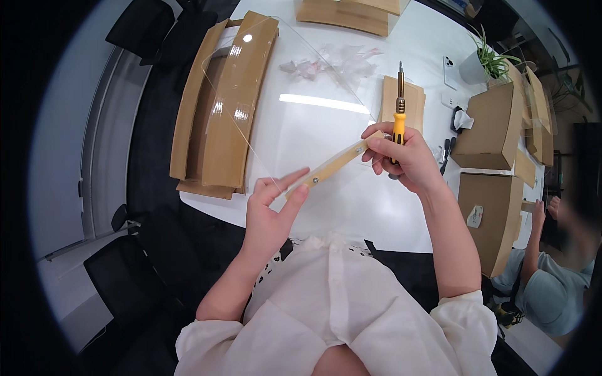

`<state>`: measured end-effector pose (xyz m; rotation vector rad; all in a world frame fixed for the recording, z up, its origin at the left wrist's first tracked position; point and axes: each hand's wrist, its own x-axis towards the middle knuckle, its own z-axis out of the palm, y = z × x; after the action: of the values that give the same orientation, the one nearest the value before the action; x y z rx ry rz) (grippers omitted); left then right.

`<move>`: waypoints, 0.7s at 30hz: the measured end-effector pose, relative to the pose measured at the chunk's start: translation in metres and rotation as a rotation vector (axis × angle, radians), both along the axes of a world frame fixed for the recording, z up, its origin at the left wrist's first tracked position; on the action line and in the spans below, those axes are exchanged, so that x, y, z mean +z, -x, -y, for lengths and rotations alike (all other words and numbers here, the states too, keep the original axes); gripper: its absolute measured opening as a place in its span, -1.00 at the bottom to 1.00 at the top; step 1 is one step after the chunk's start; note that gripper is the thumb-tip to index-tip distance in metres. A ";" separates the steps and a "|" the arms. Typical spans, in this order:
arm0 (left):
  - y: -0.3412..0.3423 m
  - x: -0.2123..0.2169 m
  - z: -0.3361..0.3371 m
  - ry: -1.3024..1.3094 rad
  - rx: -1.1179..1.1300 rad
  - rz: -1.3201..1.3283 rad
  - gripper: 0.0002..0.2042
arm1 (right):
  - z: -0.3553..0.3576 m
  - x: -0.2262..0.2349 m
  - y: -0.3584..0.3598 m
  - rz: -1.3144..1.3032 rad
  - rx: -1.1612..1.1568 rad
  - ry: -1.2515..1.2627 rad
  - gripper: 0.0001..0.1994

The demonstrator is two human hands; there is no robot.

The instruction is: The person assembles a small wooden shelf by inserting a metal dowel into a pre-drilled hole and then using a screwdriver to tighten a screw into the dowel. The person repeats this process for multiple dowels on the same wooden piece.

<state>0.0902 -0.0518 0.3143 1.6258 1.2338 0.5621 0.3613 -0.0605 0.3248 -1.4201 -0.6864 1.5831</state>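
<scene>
My left hand (271, 212) pinches the near end of a pale wooden strip (337, 166) between thumb and fingers. Two screw heads show on the strip's face. A clear panel (301, 135) extends away from the strip over the table; only its thin edges and glare make it visible. With my right hand (411, 155) I grip a yellow-and-black screwdriver (399, 119), its bit pointing up and away from the strip. The thumb and fingers of that same hand also hold the strip's far end.
A long open cardboard box (235, 106) lies on the white table (301, 216) at left. Crumpled plastic wrap (338, 61) and wooden boards (345, 17) are farther back. Right are more boards (415, 100), cardboard boxes (489, 135), a potted plant (483, 64) and another person (552, 288).
</scene>
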 end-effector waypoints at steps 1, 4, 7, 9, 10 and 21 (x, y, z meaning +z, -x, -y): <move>-0.003 -0.006 0.002 -0.149 0.096 0.047 -0.49 | -0.003 0.000 -0.001 -0.013 0.008 -0.004 -0.83; 0.007 -0.026 -0.001 -0.593 0.205 0.108 -0.26 | -0.008 0.001 -0.003 -0.022 0.018 0.011 -0.82; 0.025 -0.029 -0.018 -0.996 -0.063 0.038 -0.14 | -0.009 0.000 -0.006 -0.029 0.027 0.017 -0.83; 0.030 -0.032 -0.022 -1.074 -0.192 -0.071 -0.16 | -0.008 -0.001 -0.007 -0.031 0.035 0.013 -0.83; 0.031 -0.033 -0.022 -1.110 -0.256 -0.129 -0.18 | -0.008 -0.002 -0.007 -0.030 0.039 0.009 -0.82; -0.004 -0.004 -0.015 -0.949 -0.116 -0.122 -0.32 | -0.004 -0.005 -0.007 0.006 0.041 -0.006 -0.82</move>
<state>0.0941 -0.0372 0.3106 2.5212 0.9858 1.0872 0.3682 -0.0563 0.3202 -1.4155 -0.7278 1.6080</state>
